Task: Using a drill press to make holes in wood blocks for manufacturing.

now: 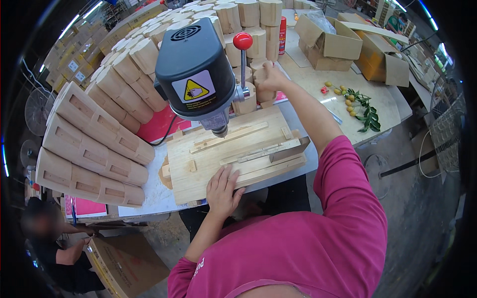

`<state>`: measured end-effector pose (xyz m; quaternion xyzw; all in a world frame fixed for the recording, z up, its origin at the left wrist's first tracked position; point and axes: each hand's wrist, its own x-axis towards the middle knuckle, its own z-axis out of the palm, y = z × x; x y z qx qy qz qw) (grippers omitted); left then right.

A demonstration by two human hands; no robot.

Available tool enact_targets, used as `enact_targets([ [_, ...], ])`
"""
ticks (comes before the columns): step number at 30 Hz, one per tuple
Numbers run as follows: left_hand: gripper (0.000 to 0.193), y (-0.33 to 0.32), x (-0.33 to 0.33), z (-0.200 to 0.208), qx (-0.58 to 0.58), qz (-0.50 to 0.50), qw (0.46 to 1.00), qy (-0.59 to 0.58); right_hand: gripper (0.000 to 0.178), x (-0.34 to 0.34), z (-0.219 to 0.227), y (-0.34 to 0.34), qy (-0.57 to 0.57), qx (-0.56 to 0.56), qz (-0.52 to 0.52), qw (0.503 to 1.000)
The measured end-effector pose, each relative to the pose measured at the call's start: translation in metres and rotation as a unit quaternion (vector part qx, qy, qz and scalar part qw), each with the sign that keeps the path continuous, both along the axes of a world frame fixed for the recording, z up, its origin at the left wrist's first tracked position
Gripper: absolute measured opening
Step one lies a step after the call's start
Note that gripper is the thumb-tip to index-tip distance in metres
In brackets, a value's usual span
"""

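Observation:
My left hand [223, 191] lies flat with its fingers stretched out on the near edge of a wooden board [203, 171]. Strips and small blocks are fixed on that board, and a metal plate [289, 150] stands at its right end. Over it hangs the dark head of a drill press [196, 67], with a red-knobbed lever [243, 42] on its right side. Beyond the board, my right hand [272, 77] reaches out and is closed on a pale wooden block [264, 92] beside the stacked ones. Its fingertips are partly hidden.
Pale wooden blocks [228, 17] are piled behind the press; rows of slotted blocks [92, 154] stand at left. On the right are cardboard boxes [330, 42], a red can [282, 35] and yellow fruit with leaves [367, 111]. At lower left another person handles a carton [129, 268].

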<state>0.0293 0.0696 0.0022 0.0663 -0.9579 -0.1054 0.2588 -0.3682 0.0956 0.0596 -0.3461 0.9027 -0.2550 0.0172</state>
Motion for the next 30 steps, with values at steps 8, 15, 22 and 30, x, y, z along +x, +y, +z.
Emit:
enact_targets([
  [8, 0.053, -0.006, 0.012, 0.009, 0.27, -0.021, 0.95, 0.156, 0.084, 0.075, 0.11, 0.117, -0.23, -0.437, 0.043, 0.868],
  [15, 0.061, 0.006, 0.012, 0.11, 0.528, -0.222, 0.791, 0.215, 0.109, 0.227, 0.106, 0.142, -0.263, -0.47, 0.25, 0.804],
  [22, 0.067, 0.011, 0.033, 0.128, 0.672, -0.078, 0.709, 0.196, 0.099, 0.281, 0.063, 0.124, -0.362, -0.422, 0.319, 0.768],
  [30, 0.045, -0.03, 0.091, 0.1, 0.677, 0.122, 0.659, 0.304, 0.059, 0.203, 0.031, 0.163, 0.115, -0.094, 0.179, 0.973],
])
